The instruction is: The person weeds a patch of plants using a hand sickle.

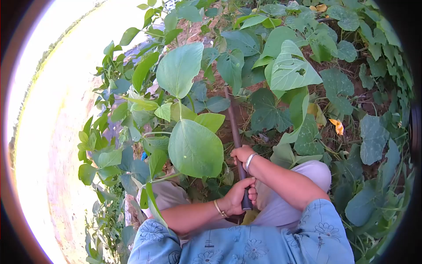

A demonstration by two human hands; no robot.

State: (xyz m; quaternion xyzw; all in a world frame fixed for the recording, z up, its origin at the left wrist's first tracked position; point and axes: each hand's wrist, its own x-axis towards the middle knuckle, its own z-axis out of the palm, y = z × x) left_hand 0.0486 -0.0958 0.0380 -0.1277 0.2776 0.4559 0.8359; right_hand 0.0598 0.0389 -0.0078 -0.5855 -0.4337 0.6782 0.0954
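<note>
A long dark handle runs from among the leaves down toward my lap, its rounded lower end between my knees. My left hand is closed on it near that lower end, with a gold-coloured bangle at the wrist. Just above, my right hand also grips the handle, a silver bangle on its wrist. Broad green leaves hang directly beside the handle on its left. The far end of the handle is hidden behind foliage.
Leafy plants stand on the left, with bright open ground beyond. Large-leaved vines cover the right side, with an orange flower among them. Brown soil shows between the stems. My bent knees are close below.
</note>
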